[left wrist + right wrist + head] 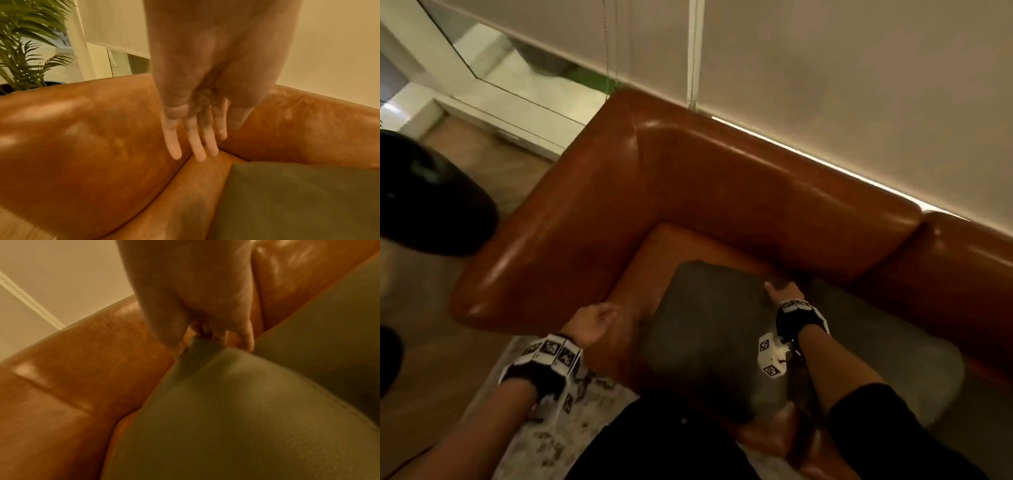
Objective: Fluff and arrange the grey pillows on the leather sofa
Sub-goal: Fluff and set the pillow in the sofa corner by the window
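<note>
A grey pillow [709, 329] lies flat on the seat in the corner of the brown leather sofa [592, 192]. A second grey pillow [893, 349] lies beside it to the right, partly under my right forearm. My right hand [786, 291] grips the far corner of the near pillow [236, 410], fingers curled over its edge. My left hand [599, 317] hovers over the seat left of the pillow [298, 203], fingers [195, 146] straight and holding nothing.
The sofa armrest [524, 246] runs on the left, the backrest [774, 192] against a light blind. A black round object [424, 195] stands left of the armrest. A potted palm [26, 48] stands behind the sofa arm. A patterned rug [571, 418] lies below.
</note>
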### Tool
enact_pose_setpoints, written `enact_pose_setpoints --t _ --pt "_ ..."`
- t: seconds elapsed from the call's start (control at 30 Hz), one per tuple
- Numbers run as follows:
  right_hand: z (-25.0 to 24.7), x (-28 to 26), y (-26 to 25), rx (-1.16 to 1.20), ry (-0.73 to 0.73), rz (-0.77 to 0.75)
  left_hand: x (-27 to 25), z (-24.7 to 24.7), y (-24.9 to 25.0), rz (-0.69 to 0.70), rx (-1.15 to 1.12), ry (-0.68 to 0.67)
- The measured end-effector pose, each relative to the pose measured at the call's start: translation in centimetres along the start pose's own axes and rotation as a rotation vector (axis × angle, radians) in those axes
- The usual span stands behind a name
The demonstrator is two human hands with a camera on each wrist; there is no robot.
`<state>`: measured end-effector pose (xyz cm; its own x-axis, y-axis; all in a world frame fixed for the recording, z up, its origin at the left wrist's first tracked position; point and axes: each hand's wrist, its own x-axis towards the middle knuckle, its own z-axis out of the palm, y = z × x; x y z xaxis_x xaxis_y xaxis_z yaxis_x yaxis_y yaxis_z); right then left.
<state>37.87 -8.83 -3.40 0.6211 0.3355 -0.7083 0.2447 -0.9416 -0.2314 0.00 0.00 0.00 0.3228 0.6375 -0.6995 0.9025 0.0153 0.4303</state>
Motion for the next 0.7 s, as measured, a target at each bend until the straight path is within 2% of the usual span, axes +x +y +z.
enact_pose_setpoints --t 0.1,0.27,0.4,0.5,0.57,0.6,0.67,0.7 --pt "0.5 -1.3 -0.6 0.057 0.064 -0.168 2.2 -1.7 1.0 0.029 -0.033 0.058" --pt "3.5 -8.4 -6.5 0.11 0.092 -0.649 5.5 -4.3 0.8 -0.103 -0.021 0.022" --pt "3.7 -13.5 -9.8 0.174 -0.135 -0.903 6.4 -5.0 -0.2 -0.289 -0.253 0.135" --pt "0.9 -15.3 -12.0 0.226 -0.358 -1.092 5.4 -5.9 -1.1 -0.404 -0.569 0.341" --pt "-0.8 -14.7 -13.4 0.197 -0.411 -1.16 3.8 -7.1 -2.1 -0.375 -0.698 0.497" --pt "-1.3 -13.9 -14.2 0.168 -0.385 -1.18 2.8 -7.7 -2.8 -0.316 -0.743 0.541" --pt "-1.3 -11.5 -15.7 0.113 -0.257 -1.146 0.9 -8.2 -4.0 -0.151 -0.778 0.542" --pt "-1.0 -10.0 -16.5 0.09 -0.19 -1.06 0.2 -8.0 -4.4 -0.1 -0.766 0.502"
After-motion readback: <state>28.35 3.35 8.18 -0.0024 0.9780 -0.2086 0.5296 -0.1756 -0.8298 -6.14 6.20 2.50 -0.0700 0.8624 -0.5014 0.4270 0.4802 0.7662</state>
